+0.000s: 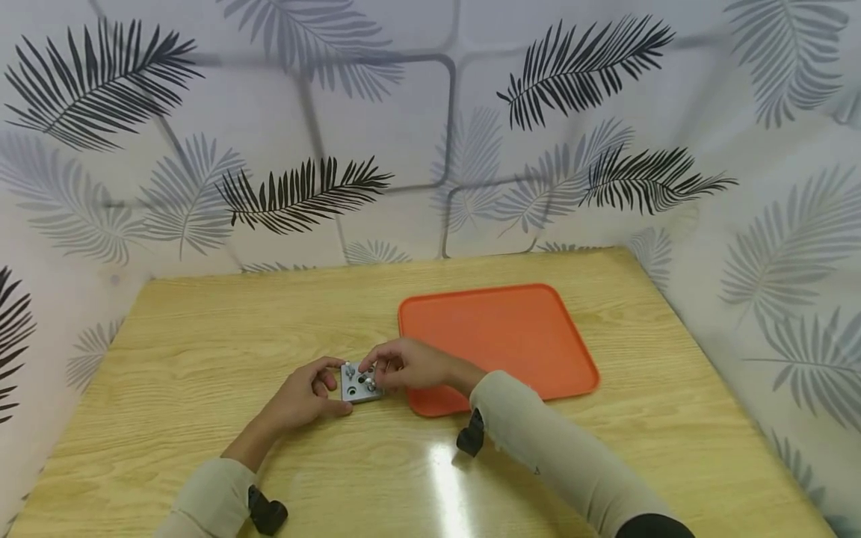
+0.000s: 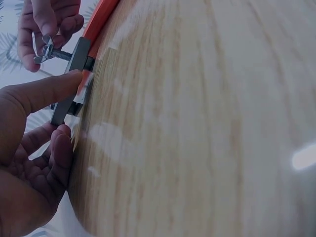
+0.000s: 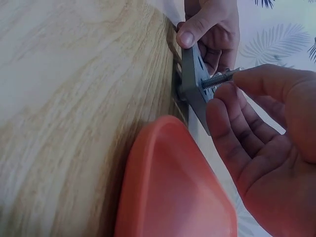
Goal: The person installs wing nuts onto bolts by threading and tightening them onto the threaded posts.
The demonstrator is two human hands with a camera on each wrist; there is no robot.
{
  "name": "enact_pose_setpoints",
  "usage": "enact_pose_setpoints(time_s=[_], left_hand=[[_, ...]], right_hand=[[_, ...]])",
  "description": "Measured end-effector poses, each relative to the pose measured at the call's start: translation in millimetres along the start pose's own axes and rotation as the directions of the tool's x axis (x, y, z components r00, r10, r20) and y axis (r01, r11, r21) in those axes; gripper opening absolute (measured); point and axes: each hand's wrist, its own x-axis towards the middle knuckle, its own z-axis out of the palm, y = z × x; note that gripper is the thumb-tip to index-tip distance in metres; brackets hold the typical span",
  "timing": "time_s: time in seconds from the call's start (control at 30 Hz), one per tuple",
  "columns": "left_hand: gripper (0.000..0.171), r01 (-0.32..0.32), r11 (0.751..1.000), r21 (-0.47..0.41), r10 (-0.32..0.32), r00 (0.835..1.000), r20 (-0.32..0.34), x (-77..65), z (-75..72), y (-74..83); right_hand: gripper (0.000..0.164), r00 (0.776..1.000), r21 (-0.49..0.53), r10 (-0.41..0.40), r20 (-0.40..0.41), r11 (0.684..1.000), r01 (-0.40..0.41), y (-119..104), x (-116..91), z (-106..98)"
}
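A small grey metal plate [image 1: 345, 382] with round holes is raised on short feet, seen edge-on in the left wrist view. My left hand [image 1: 304, 394] holds it from the left, thumb along the near edge and fingers at the far edge. A wing bolt [image 2: 48, 51] stands in the plate near its right side, its threaded shank partly showing above the surface. My right hand [image 1: 409, 364] pinches this bolt's head between thumb and fingers. Another wing bolt [image 1: 349, 370] stands at the plate's far left corner.
An orange tray [image 1: 498, 336] lies on the wooden table [image 1: 269, 314], just right of the plate and partly under my right forearm. Behind the table hangs a leaf-patterned cloth [image 1: 403, 149]. Dark wrist cameras [image 1: 471, 433] sit at both sleeves.
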Motion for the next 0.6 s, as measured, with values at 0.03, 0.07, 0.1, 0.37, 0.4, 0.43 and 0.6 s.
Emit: enact_pose_setpoints(time_s=[0.03,0.07,0.1,0.37,0.4,0.43,0.6], left_hand=[[0.067,-0.003,1.000,0.001,0.003,1.000,0.000,0.0,-0.1,0.2],[0.067,-0.007,1.000,0.003,0.007,1.000,0.000,0.1,-0.3,0.4],[0.067,-0.008,1.000,0.002,0.008,1.000,-0.004,0.2,-0.2,0.6],[0.066,0.000,1.000,-0.010,-0.001,1.000,-0.010,-0.4,0.5,0.6],[0.067,0.002,1.000,-0.007,-0.003,1.000,-0.009,-0.6,0.8,0.3],[0.067,0.007,1.000,-0.008,-0.007,1.000,-0.010,-0.9,1.3,0.2],[0.067,0.001,1.000,-0.011,-0.001,1.000,-0.014,-2.2,4.5,1.6]], right_hand=[[0.028,1.000,-0.001,0.002,0.003,1.000,-0.002,-0.6,0.4,0.0],[0.027,1.000,0.000,0.003,0.002,1.000,-0.003,-0.8,0.9,0.3],[0.026,1.000,-0.001,0.006,-0.004,1.000,-0.006,-1.3,1.3,0.7],[0.011,0.994,-0.053,0.048,-0.102,0.997,-0.054,-0.9,3.3,5.8],[0.011,0.992,-0.060,0.053,-0.114,0.996,-0.060,-1.2,2.6,5.9],[0.012,0.991,-0.065,0.054,-0.126,0.996,-0.063,-1.1,2.1,5.8],[0.017,0.986,-0.100,0.011,-0.166,0.995,-0.028,-1.3,0.3,1.9]])
